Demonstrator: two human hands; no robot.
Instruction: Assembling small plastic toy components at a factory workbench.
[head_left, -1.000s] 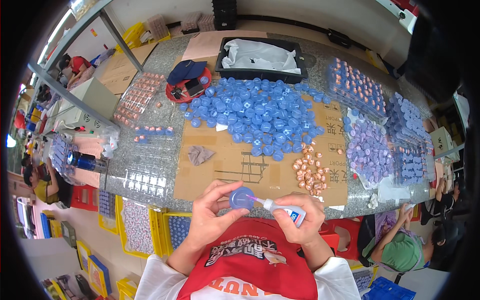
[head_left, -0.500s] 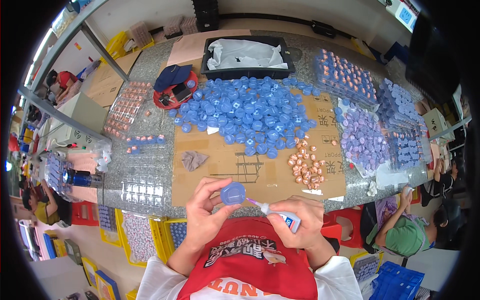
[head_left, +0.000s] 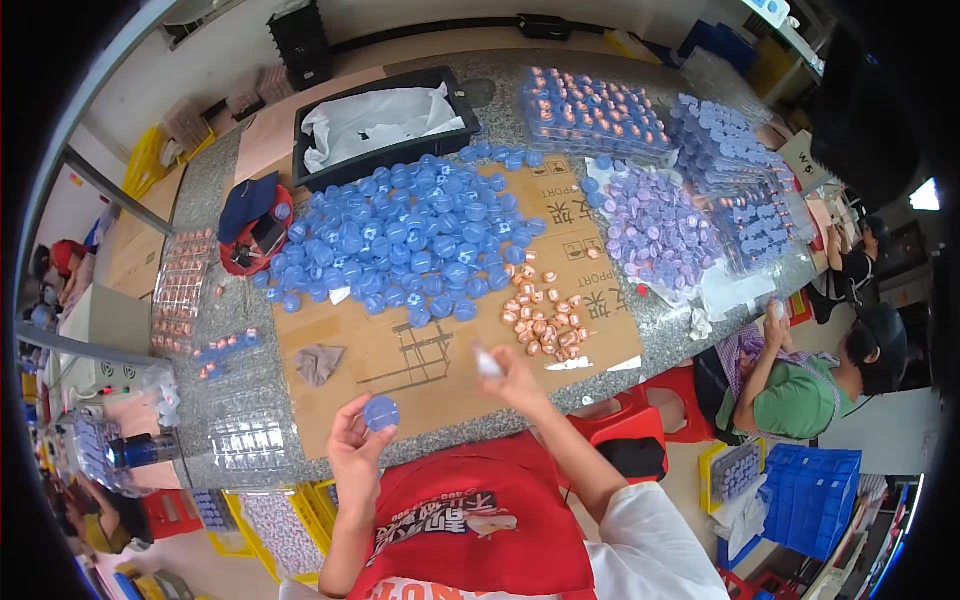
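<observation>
My left hand (head_left: 352, 440) pinches a translucent blue round plastic piece (head_left: 381, 413) by its edge, above the table's front edge. To its right, my right hand (head_left: 520, 382) is closed around a small white squeeze bottle (head_left: 488, 364) with a narrow nozzle, blurred by motion. The bottle is apart from the blue piece, over the cardboard sheet (head_left: 465, 395). Just beyond the right hand lies a loose pile of small copper-and-white round pieces (head_left: 545, 325). A large heap of similar blue pieces (head_left: 400, 240) spreads farther back.
A black bin (head_left: 300, 150) lined with white sheet stands behind the heap. At left are a red basket (head_left: 240, 262) with a dark cap, a crumpled cloth (head_left: 318, 364) and clear trays (head_left: 245, 440). Purple pieces (head_left: 660, 230) and filled trays (head_left: 600, 120) lie right, near a seated co-worker (head_left: 800, 395).
The bottle in my right hand has moved away from the blue piece, toward the copper-coloured pile. My left hand still holds the blue piece, now lower and farther left; the whole view has turned.
</observation>
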